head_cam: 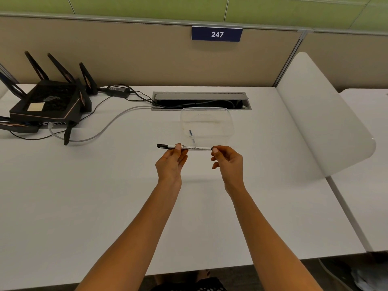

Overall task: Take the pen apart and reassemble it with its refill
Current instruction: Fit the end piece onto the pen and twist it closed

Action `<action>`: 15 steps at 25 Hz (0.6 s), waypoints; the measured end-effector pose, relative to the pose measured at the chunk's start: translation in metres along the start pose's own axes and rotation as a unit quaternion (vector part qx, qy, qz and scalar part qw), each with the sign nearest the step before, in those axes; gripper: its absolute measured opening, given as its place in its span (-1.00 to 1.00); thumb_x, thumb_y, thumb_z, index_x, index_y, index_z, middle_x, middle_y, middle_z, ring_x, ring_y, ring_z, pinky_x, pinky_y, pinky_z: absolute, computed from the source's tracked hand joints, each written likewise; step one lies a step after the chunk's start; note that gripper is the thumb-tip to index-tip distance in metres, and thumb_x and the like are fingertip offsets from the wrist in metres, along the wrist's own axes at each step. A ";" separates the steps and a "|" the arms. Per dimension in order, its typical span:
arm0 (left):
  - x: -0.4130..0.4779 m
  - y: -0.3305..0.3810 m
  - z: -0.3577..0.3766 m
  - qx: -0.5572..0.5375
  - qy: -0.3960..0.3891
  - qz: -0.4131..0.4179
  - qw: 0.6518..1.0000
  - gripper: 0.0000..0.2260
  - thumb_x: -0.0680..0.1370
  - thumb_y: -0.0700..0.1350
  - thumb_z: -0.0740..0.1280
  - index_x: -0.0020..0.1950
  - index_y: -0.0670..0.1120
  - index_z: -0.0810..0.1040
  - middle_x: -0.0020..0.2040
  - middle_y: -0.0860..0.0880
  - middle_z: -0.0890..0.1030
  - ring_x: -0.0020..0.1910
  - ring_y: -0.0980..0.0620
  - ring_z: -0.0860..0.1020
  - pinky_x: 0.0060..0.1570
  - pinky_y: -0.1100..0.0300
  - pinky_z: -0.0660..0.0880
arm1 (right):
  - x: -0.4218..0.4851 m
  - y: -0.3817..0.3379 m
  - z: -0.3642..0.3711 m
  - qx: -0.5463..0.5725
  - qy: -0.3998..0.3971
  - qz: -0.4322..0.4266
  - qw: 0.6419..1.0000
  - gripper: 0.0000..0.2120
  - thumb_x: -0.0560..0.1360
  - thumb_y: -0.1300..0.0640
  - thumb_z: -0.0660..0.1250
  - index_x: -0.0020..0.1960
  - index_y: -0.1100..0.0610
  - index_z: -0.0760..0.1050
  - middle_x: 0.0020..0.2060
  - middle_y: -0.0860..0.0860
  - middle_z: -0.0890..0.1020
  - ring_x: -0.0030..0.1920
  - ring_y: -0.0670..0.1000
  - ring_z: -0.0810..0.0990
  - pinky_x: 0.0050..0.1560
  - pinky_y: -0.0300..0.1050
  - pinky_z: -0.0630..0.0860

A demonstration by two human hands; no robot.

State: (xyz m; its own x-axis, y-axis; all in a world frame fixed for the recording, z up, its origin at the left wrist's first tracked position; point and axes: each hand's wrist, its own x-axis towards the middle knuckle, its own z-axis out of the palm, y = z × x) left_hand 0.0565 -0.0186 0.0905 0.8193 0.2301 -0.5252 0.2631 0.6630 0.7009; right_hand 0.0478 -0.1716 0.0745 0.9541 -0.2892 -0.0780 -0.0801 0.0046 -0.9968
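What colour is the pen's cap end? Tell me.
Black, on the white pen; clearest in the head view.

Print along the white barrel of the pen (195,147) is too small to read. The left hand (171,162) covers part of the barrel; the right hand (228,162) covers its right tip. Inside the clear container (206,122), a small dark-blue piece (190,132) cannot be identified. The router (48,103) at the table's (84,196) left edge is cut off by the frame, one antenna included. The cable slot's (200,100) interior is dark, contents indistinct. Both forearms leave the bottom edge.
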 end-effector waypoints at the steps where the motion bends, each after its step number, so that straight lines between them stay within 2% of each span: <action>1: -0.001 -0.001 0.000 0.000 -0.001 -0.001 1.000 -0.77 0.54 -0.19 0.37 0.16 -0.25 0.59 -0.05 -0.10 0.66 -0.07 0.03 0.66 -0.02 0.19 0.58 | 0.000 -0.001 0.001 -0.003 0.004 0.004 1.000 -0.93 0.53 0.13 0.40 -0.09 0.08 0.65 -0.32 0.02 0.65 -0.32 -0.04 0.61 -0.35 -0.11 0.54; 5: -0.002 -0.001 0.000 -0.005 0.004 -0.002 1.000 -0.78 0.54 -0.19 0.37 0.15 -0.25 0.59 -0.08 -0.09 0.67 -0.11 0.04 0.66 0.00 0.18 0.58 | 0.003 -0.004 0.003 -0.027 0.006 0.018 0.999 -0.81 0.55 0.02 0.38 -0.13 0.11 0.64 -0.36 0.02 0.63 -0.38 -0.04 0.56 -0.36 -0.10 0.53; 8: -0.002 0.001 0.000 -0.009 0.008 0.002 1.000 -0.79 0.53 -0.19 0.38 0.14 -0.24 0.59 -0.08 -0.09 0.67 -0.12 0.04 0.67 -0.07 0.22 0.59 | 0.000 -0.005 0.003 0.007 0.012 0.010 1.000 -0.92 0.54 0.08 0.39 -0.08 0.05 0.65 -0.28 0.03 0.68 -0.28 -0.02 0.65 -0.33 -0.15 0.57; 10: -0.002 0.001 0.000 -0.009 0.008 0.003 1.000 -0.80 0.53 -0.19 0.38 0.13 -0.23 0.60 -0.08 -0.09 0.67 -0.12 0.05 0.67 -0.05 0.21 0.59 | -0.002 -0.005 0.003 0.029 0.017 0.000 0.999 -0.94 0.54 0.15 0.40 -0.06 0.04 0.65 -0.25 0.04 0.70 -0.25 -0.02 0.68 -0.32 -0.17 0.59; 12: -0.002 0.000 0.000 -0.008 0.006 0.002 1.000 -0.81 0.53 -0.20 0.38 0.11 -0.23 0.60 -0.09 -0.08 0.67 -0.11 0.04 0.67 -0.01 0.18 0.59 | -0.003 -0.006 0.003 0.037 0.019 -0.001 0.999 -0.92 0.54 0.18 0.39 -0.07 0.07 0.65 -0.27 0.04 0.69 -0.27 -0.03 0.66 -0.33 -0.16 0.59; 15: -0.004 -0.001 -0.001 -0.007 0.006 0.001 1.000 -0.84 0.53 -0.20 0.38 0.08 -0.22 0.61 -0.09 -0.08 0.67 -0.10 0.04 0.67 -0.04 0.19 0.58 | 0.000 -0.006 0.004 0.007 0.017 0.017 1.000 -0.85 0.55 0.08 0.38 -0.13 0.11 0.64 -0.38 0.02 0.62 -0.39 -0.04 0.58 -0.36 -0.10 0.55</action>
State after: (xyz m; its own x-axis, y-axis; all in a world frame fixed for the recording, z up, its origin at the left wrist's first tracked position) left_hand 0.0521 -0.0192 0.0913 0.8139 0.2404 -0.5289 0.2539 0.6716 0.6960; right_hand 0.0494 -0.1676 0.0809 0.9406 -0.3211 -0.1106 -0.1071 0.0286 -0.9938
